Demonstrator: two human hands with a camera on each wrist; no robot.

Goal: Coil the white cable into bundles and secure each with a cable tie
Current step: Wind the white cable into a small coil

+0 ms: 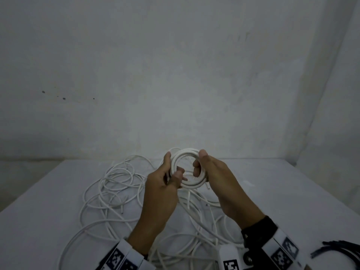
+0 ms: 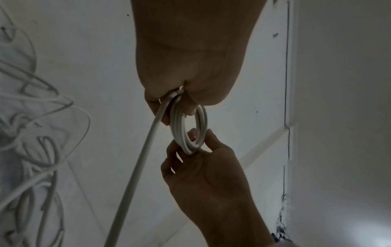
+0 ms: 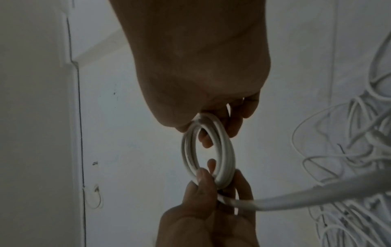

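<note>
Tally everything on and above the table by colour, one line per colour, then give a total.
White: 2, the coil held up between the left hand and right hand, and the loose cable tangled on the table.
Black: 1, a bunch of cable ties; single ties cannot be counted.
Total: 3

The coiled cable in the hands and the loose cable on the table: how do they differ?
The coiled cable forms one small, tight ring of several turns; the loose cable sprawls in wide, tangled loops. The coil is lifted, gripped by the left hand and right hand; the loose cable lies on the table. Both are white, and neither shows a cable tie.
</note>
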